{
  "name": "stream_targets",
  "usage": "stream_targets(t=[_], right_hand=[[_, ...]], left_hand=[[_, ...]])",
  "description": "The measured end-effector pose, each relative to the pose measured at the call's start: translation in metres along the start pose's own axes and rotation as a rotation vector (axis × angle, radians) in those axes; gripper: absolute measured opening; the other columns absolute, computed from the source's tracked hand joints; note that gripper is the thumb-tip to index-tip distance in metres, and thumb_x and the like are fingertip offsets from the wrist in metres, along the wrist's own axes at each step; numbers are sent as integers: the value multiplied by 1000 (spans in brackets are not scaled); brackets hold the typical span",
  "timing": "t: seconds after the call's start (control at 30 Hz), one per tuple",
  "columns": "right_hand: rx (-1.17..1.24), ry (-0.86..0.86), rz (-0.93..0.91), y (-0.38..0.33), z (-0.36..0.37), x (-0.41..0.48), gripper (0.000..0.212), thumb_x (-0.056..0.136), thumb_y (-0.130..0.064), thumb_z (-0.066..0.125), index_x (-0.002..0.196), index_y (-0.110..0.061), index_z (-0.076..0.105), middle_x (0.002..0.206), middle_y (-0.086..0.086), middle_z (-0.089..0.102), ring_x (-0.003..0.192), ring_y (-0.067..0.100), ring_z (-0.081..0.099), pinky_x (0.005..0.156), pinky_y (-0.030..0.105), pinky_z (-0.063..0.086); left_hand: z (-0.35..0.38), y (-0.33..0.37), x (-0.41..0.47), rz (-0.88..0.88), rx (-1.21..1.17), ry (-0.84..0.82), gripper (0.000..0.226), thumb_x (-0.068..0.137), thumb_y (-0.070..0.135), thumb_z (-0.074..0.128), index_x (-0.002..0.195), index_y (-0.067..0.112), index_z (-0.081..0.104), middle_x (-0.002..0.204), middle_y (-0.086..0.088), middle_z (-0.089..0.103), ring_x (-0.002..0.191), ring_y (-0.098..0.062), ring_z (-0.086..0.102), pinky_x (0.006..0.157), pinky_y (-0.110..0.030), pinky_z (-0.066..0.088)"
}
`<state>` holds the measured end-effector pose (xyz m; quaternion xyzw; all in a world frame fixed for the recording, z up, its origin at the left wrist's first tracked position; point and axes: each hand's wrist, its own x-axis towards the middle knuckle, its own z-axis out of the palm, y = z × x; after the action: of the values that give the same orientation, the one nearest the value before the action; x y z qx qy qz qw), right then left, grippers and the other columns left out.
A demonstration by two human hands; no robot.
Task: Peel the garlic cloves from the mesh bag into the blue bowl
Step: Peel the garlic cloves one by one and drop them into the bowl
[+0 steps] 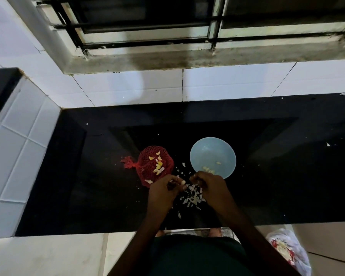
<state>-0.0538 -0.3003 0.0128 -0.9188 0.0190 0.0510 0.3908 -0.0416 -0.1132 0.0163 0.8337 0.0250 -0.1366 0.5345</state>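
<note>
One garlic clove in the left hand, right hand just beside.

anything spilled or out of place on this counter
Yes: papery garlic skins lie scattered on the black counter, heaped under and between the left hand and right hand, with stray flakes farther right. It looks like peeling litter, not damage. The blue bowl sits upright and the red mesh bag lies beside it.

No legible text, blue bowl plain, red mesh bag unlabelled
</note>
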Motion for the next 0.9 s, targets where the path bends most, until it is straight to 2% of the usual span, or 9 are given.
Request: stream_targets(t=[0.1, 0.2, 0.33, 0.43, 0.5, 0.67, 0.73, 0.83, 0.9], right_hand=[[112, -43, 44, -6, -1, -2, 15, 94, -12, 67, 103, -23, 71, 93, -9, 74, 87, -3, 68, 75, 17, 52], [185, -76, 99, -10, 5, -2, 8, 90, -31, 75, 94, -27, 70, 85, -12, 73, 80, -6, 66, 69, 9, 47], [243, -73, 137, -8, 3, -1, 8, 87, -17, 76, 87, -24, 72, 82, -9, 74, 77, -2, 68, 68, 14, 51], [295, -66, 186, 1, -1, -2, 22, 85, -4, 71, 84, -26, 73, 83, -8, 75, 75, 6, 71, 68, 36, 61], [321, -46, 190, 7, -2, -3, 24, 84, -3, 70, 82, -27, 73, 81, -9, 75, 74, 8, 72, 70, 43, 61], [492, -5, 246, 14, -4, -10, 19, 84, 1, 74, 85, -18, 71, 85, -1, 76, 80, 17, 74, 75, 50, 61], [550, -6, 245, 15, -5, -13, 18, 83, -1, 77, 86, -18, 70, 87, 1, 76, 84, 18, 74, 72, 50, 62], [600, -22, 265, 14, -5, -15, 21, 84, 1, 75, 86, -20, 70, 89, 3, 74, 85, 21, 73, 67, 49, 62], [622, -30, 285, 14, -5, -16, 21, 85, 3, 72, 88, -18, 70, 89, 4, 73, 84, 20, 73, 63, 49, 62]], left_hand=[[2, 0, 1, 4, 60, 11, 14, 83, 16, 82, 88, 27, 75, 86, 13, 75, 82, 5, 69, 77, -19, 57], [3, 4, 3, 61, 223, -16, 18, 86, 21, 80, 82, 34, 68, 75, 16, 69, 75, 7, 65, 68, -12, 52], [6, 9, 3, 132, 333, -23, 12, 85, 20, 81, 80, 29, 73, 69, 19, 64, 66, 7, 62, 65, -17, 53], [8, 8, 4, 172, 296, -56, 11, 85, 16, 79, 89, 26, 80, 79, 16, 74, 72, 1, 69, 71, -20, 56], [9, 6, 7, 171, 275, -65, 16, 87, 10, 76, 93, 25, 81, 83, 13, 77, 74, 1, 70, 72, -21, 57], [17, 0, 8, 139, 218, -9, 14, 91, 13, 74, 95, 26, 76, 84, 15, 75, 72, 1, 70, 69, -19, 57], [18, -2, 7, 107, 200, -16, 26, 91, 6, 71, 105, 28, 74, 92, 16, 75, 79, 3, 70, 72, -18, 59], [21, -8, 9, 123, 280, -45, 38, 89, -1, 67, 111, 30, 67, 102, 17, 74, 89, 1, 71, 77, -29, 62], [25, -6, 9, 108, 324, -54, 25, 93, 12, 67, 105, 33, 64, 96, 16, 73, 83, -1, 70, 73, -29, 61]])
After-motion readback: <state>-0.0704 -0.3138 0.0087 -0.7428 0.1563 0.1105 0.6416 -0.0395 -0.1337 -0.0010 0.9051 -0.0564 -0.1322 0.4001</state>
